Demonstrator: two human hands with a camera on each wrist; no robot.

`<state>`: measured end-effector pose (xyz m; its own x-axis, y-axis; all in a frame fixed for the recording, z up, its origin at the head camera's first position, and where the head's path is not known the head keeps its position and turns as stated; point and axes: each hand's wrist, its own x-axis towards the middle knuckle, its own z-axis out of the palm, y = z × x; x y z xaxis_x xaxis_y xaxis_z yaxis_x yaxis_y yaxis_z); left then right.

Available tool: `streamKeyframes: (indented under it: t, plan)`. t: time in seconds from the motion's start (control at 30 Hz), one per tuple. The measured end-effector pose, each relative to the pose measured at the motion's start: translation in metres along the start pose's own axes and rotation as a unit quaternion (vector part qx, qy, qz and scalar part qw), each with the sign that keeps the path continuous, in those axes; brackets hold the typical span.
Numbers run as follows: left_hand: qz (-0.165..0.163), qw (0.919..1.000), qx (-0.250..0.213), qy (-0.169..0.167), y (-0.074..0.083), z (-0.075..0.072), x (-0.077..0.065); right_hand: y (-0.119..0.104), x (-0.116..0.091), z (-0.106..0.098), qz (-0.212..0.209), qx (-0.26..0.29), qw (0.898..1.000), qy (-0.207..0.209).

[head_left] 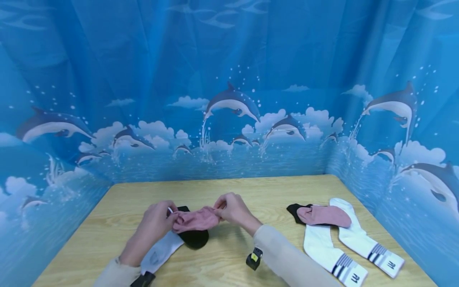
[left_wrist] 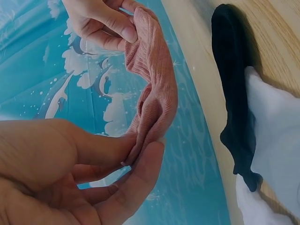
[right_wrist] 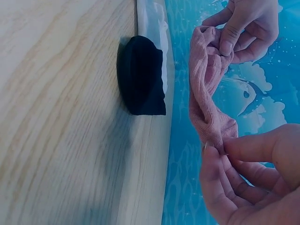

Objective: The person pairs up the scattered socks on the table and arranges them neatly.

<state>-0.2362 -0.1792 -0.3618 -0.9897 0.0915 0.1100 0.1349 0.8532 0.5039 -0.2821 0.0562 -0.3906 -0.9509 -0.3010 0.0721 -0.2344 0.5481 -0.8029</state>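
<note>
A pink ribbed ankle sock [head_left: 197, 220] is stretched between both hands, raised above the table. My left hand [head_left: 155, 223] pinches one end between thumb and fingers. At the other end, the right hand [head_left: 233, 210] pinches the fabric with thumb and fingertips. In the right wrist view the pink sock [right_wrist: 204, 84] looks twisted along its middle. Below it on the table lies a black sock [head_left: 195, 239], partly covered in the head view by the pink one. A white sock [head_left: 161, 251] lies against the black one, its near part hidden behind the left forearm.
On the right of the wooden table [head_left: 272, 191], a second pink sock [head_left: 324, 215] lies over a black sock [head_left: 295, 212] and two long white socks [head_left: 320, 241] with striped cuffs. A blue dolphin-print curtain [head_left: 172, 79] surrounds the table's back and sides.
</note>
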Motion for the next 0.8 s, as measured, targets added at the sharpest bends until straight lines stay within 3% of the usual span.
streamKeyframes:
  t: [0.23, 0.8]
  plan:
    - [-0.007, 1.0, -0.004, 0.0, 0.003, 0.002, 0.002, 0.004, 0.001, -0.003, -0.003, 0.0, 1.0, 0.006]
    - [0.025, 0.9994, -0.006, 0.022, 0.01, 0.01, 0.008, 0.012, 0.001, -0.011, 0.003, 0.003, 1.0, 0.021]
